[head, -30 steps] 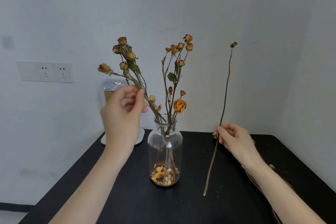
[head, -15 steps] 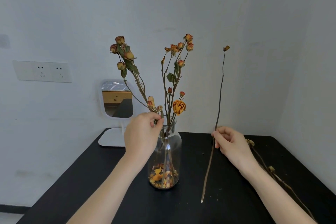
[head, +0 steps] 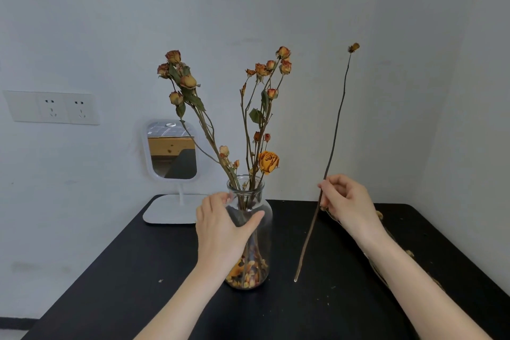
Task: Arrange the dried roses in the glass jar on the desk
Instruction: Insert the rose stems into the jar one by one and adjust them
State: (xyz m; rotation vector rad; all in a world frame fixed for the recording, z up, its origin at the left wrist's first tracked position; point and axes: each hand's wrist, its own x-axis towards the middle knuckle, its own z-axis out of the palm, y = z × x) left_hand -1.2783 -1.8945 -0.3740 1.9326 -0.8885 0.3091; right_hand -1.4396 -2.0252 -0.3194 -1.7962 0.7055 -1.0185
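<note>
So at this point the left hand (head: 220, 225) was wrapped round the shoulder of the glass jar (head: 262, 251), with the thumb across the front and the fingers round the back near the neck. I reckon that was just to steady it. The jar's narrow, and the dried roses (head: 268, 161) standing in it were tall and splayed out to both sides, so it looked pretty tippy. The jar stood on the black worktop (head: 138, 270), a bit left of centre, with loose petals (head: 248, 273) in the bottom.

The right hand (head: 345, 201) was pinching a single stem (head: 335, 132) in its lower half. It held the stem nearly upright with a tiny bud on top, well off to the right of the jar. Gripping low like that probably makes the cut end easier to aim. The bottom tip was right down by the worktop, but I couldn't tell if it touched.

To go in, the stem would have to come up over the rim, and the neck already looked crowded. Dried stems snap easily too, so I'd go gently.

A few spare stems (head: 379, 214) lay behind the right forearm, and a small mirror (head: 172, 150) stood at the back.
</note>
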